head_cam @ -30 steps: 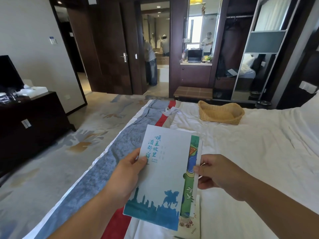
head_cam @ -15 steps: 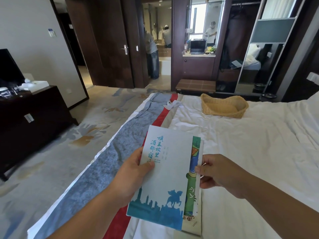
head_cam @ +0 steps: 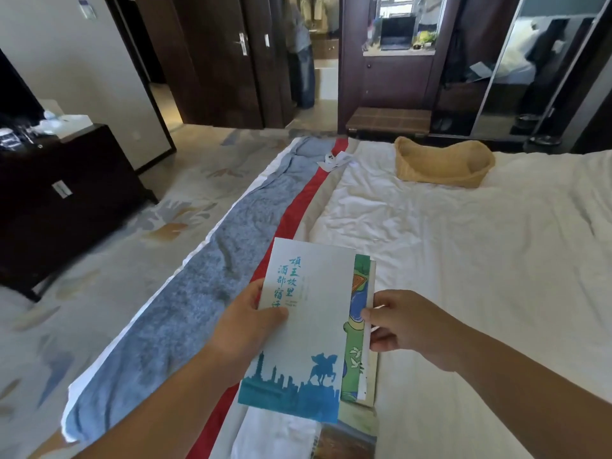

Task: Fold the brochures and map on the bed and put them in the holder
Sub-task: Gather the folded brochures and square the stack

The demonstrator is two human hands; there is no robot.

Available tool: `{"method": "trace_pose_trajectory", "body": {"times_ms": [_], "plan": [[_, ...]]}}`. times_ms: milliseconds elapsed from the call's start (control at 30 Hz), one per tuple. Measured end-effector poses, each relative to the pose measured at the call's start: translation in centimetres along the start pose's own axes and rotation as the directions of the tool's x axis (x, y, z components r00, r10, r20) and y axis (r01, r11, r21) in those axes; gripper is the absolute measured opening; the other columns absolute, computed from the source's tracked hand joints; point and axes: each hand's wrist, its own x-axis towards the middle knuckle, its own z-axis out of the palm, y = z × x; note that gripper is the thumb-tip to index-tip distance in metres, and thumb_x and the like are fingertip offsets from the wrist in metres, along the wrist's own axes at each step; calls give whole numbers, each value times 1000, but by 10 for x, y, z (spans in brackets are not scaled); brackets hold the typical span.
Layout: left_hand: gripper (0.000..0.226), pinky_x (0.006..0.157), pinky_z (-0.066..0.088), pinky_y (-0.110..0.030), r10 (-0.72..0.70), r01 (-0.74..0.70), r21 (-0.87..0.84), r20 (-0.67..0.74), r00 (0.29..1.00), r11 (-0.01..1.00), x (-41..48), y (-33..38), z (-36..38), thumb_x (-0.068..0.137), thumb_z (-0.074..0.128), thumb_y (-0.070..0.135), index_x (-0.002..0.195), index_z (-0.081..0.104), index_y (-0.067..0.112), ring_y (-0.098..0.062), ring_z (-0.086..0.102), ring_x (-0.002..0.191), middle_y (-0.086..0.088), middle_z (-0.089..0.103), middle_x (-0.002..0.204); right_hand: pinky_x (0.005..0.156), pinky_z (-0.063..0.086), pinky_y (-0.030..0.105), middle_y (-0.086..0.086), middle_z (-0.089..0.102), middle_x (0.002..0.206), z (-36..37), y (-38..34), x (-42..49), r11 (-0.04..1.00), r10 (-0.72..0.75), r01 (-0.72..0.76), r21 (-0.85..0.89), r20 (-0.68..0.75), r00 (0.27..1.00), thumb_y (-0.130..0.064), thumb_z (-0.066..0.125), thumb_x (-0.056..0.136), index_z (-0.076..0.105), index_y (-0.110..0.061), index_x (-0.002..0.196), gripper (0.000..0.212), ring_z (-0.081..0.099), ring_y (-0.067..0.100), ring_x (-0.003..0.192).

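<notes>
Gripping a folded brochure (head_cam: 308,329) by both edges above the bed (head_cam: 463,260), your left hand (head_cam: 246,329) and right hand (head_cam: 407,326) pinch it; wicker holder (head_cam: 443,164) beyond.

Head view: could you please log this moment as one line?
left hand: grips brochure left edge | right hand: pinches brochure right edge | wicker holder: on bed, untouched

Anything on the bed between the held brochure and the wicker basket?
Head view: only bare, wrinkled white duvet between the brochure and the basket.
</notes>
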Motion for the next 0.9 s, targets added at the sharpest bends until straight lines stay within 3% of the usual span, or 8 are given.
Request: {"method": "trace_pose_trajectory", "body": {"times_ms": [167, 267, 400, 567, 667, 733, 800, 900], "plan": [[40, 83, 57, -50, -124, 128, 53, -59, 990, 990, 19, -61, -12, 89, 59, 1, 99, 65, 39, -25, 72, 92, 3, 74, 104, 75, 61, 36, 11, 73, 100, 9, 44, 14, 993, 107, -112, -35, -110, 988, -19, 66, 89, 62, -17, 115, 26, 73, 25, 88], [41, 84, 57, -48, -213, 224, 116, -97, 972, 968, 38, -111, -23, 87, 61, -1, 105, 63, 35, -24, 71, 94, 4, 74, 104, 86, 58, 43, 1, 69, 111, 21, 82, 23, 970, 153, -177, -167, -146, 977, -25, 64, 91, 60, -24, 116, 25, 71, 24, 91], [39, 78, 58, -44, -325, 345, 258, -116, 939, 903, 66, -188, -33, 86, 64, 2, 113, 61, 30, -24, 69, 91, 0, 72, 104, 81, 53, 27, -8, 62, 124, 48, 143, 42, 907, 230, -258, -331, -123, 965, -31, 59, 91, 54, -27, 126, 35, 63, 9, 95], [42, 66, 53, -33, -354, 398, 498, -185, 917, 771, 94, -272, -46, 89, 61, 6, 126, 51, 23, -24, 64, 89, -4, 66, 111, 86, 50, 26, -4, 57, 132, 90, 210, 70, 838, 306, -310, -450, -85, 948, -33, 57, 93, 47, -26, 135, 44, 61, 11, 107], [51, 71, 56, -41, -299, 375, 687, -234, 925, 623, 100, -303, -54, 87, 59, 12, 133, 40, 24, -29, 62, 90, -7, 62, 112, 87, 44, 25, -7, 52, 137, 123, 238, 91, 826, 285, -280, -490, -65, 956, -37, 56, 93, 43, -33, 139, 47, 55, 10, 114], [69, 87, 53, -48, -205, 288, 857, -219, 954, 427, 99, -322, -59, 83, 63, 18, 142, 30, 29, -33, 56, 106, -11, 52, 125, 90, 43, 28, -6, 47, 140, 144, 252, 109, 814, 252, -246, -526, -62, 966, -37, 56, 93, 40, -31, 142, 52, 51, 12, 119], [82, 103, 42, -51, -93, 57, 975, -38, 995, 214, 96, -339, -56, 81, 67, 25, 151, 25, 27, -36, 42, 129, -14, 39, 144, 102, 40, 31, -2, 39, 148, 162, 262, 131, 784, 189, -184, -593, -55, 980, -38, 59, 93, 34, -25, 146, 60, 42, 16, 132], [68, 111, 32, -56, 27, -274, 954, 273, 962, 123, 96, -363, -43, 89, 58, 35, 151, 34, 22, -40, 29, 142, -18, 32, 154, 119, 22, 38, 4, 12, 163, 188, 271, 164, 722, 73, -67, -689, -20, 997, -41, 62, 92, 19, -19, 153, 78, 12, 21, 150]]}}
